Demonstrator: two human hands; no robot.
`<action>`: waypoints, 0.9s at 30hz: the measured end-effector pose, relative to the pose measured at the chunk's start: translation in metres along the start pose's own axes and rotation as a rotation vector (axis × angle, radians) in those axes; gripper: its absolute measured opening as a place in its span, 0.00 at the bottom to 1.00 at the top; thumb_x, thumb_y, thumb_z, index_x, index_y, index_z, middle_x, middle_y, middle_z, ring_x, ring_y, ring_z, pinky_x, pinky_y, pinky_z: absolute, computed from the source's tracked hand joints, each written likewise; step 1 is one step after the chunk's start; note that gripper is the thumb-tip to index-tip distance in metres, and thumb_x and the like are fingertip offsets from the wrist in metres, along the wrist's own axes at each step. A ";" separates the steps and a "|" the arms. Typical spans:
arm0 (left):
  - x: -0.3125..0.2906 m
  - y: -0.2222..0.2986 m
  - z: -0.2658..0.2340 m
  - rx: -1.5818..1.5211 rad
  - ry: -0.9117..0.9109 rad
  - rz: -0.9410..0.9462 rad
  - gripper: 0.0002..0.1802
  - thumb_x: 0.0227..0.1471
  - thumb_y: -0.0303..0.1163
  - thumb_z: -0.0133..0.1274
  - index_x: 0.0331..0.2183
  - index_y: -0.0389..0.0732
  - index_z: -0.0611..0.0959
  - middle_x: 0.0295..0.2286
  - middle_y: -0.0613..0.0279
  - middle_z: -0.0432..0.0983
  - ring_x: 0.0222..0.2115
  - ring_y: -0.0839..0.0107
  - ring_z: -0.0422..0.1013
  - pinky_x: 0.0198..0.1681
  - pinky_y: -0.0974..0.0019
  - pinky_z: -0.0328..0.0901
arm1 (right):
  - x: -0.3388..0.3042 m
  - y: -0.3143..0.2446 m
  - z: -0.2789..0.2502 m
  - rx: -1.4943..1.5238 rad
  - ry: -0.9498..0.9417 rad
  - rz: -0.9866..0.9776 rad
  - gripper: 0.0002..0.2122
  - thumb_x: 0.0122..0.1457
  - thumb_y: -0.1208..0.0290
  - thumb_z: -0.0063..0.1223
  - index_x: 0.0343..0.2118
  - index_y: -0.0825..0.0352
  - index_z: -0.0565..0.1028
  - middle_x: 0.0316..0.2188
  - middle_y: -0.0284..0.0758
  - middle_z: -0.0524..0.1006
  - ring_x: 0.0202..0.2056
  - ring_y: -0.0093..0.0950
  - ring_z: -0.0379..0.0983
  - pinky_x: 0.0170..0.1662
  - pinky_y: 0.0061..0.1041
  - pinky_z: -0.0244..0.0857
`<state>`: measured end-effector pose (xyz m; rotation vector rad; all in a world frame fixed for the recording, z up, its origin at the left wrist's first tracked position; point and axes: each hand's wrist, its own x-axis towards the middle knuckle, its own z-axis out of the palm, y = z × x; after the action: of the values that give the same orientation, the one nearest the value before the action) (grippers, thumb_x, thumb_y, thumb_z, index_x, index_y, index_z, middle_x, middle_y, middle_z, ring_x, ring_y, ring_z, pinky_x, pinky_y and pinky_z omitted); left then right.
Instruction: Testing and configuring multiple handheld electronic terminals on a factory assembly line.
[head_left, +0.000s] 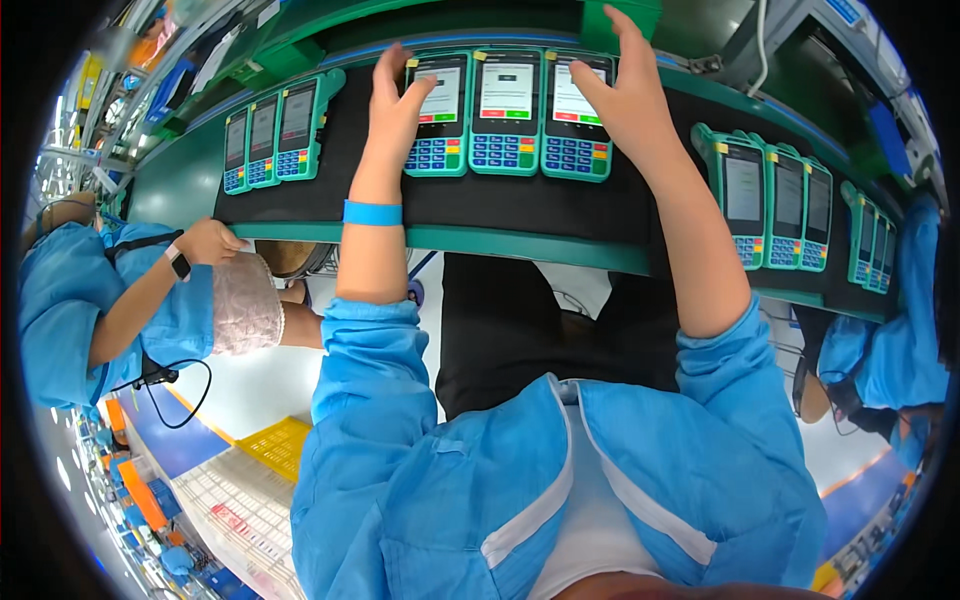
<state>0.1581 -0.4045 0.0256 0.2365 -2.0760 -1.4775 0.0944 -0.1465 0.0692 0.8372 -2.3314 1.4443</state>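
Observation:
Three green card payment terminals stand side by side in front of me on a black mat, screens lit and keypads toward me: the left terminal (436,156), the middle terminal (504,98) and the right terminal (575,157). My left hand (393,108), below which a blue band circles the wrist, is at the left terminal's outer side. Its thumb reaches over that screen, with the fingers apart. On the other side, my right hand (632,95) has its fingers spread and its thumb over the right terminal's screen. Neither hand holds anything. Whether the thumbs touch the screens I cannot tell.
More terminals stand at left (297,130) and at right (742,195) along the green-edged bench (470,240). A co-worker's hand (208,243) rests at the bench edge on the left. Another person in blue (885,350) is at right. Behind on the left is a yellow basket (277,447).

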 end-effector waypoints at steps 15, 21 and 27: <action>-0.004 0.005 -0.008 -0.158 -0.170 -0.126 0.48 0.37 0.32 0.55 0.62 0.42 0.60 0.59 0.47 0.58 0.59 0.56 0.56 0.62 0.62 0.50 | -0.013 0.012 0.035 -0.423 -0.048 0.131 0.35 0.52 0.65 0.58 0.62 0.65 0.57 0.57 0.50 0.63 0.59 0.42 0.60 0.60 0.36 0.56; -0.005 0.000 -0.009 -0.144 -0.165 -0.109 0.46 0.37 0.34 0.54 0.61 0.42 0.63 0.58 0.50 0.60 0.59 0.56 0.56 0.62 0.61 0.48 | -0.008 0.007 0.029 -0.391 -0.127 0.194 0.46 0.46 0.66 0.63 0.66 0.63 0.46 0.60 0.58 0.56 0.61 0.48 0.57 0.62 0.36 0.53; -0.002 -0.003 -0.009 -0.190 -0.155 -0.120 0.42 0.39 0.33 0.53 0.60 0.41 0.65 0.57 0.49 0.62 0.57 0.58 0.58 0.62 0.61 0.49 | 0.000 0.026 0.002 0.309 -0.170 0.261 0.43 0.44 0.78 0.54 0.65 0.66 0.47 0.59 0.55 0.59 0.61 0.44 0.57 0.63 0.30 0.51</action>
<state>0.1641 -0.4120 0.0245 0.1798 -2.0532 -1.8048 0.0785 -0.1391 0.0495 0.7783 -2.4515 1.9509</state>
